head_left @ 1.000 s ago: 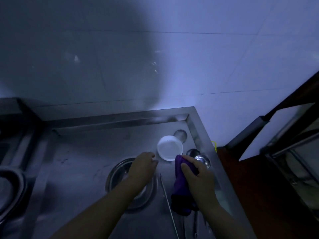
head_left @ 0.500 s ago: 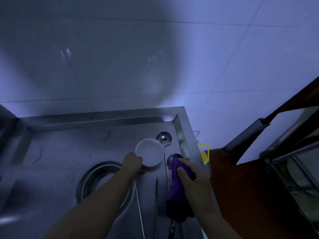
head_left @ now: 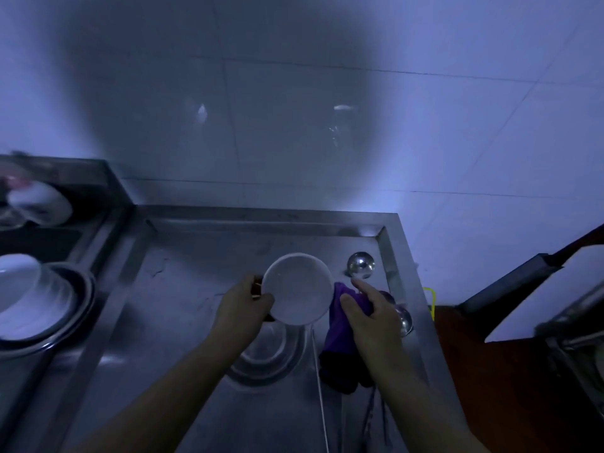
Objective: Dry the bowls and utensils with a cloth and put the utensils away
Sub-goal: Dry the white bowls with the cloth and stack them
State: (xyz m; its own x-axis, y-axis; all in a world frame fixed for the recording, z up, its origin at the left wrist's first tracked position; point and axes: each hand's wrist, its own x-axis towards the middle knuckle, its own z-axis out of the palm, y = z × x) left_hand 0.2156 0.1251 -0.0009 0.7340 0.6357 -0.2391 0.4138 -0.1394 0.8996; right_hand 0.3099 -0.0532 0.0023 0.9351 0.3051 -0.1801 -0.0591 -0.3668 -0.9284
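My left hand (head_left: 243,307) grips the left rim of a small white bowl (head_left: 297,289) and holds it lifted and tilted above the steel counter (head_left: 183,289). My right hand (head_left: 371,313) holds a purple cloth (head_left: 340,341) just right of the bowl; the cloth hangs down below the hand. A steel bowl (head_left: 271,358) lies on the counter under my left wrist. Two ladle heads shine at the right: one (head_left: 360,264) near the back corner, one (head_left: 404,320) behind my right hand. A thin utensil handle (head_left: 318,380) runs toward me.
To the left, a sink area holds a white bowl in a steel basin (head_left: 39,308) and another white dish (head_left: 39,204) further back. A tiled wall (head_left: 294,109) rises behind the counter. Dark brown furniture (head_left: 510,371) stands at the right, past the counter's raised edge.
My left hand took the white bowl by its rim and lifted it off the counter. The view swung left, bringing the sink side into sight. My right hand kept the cloth.
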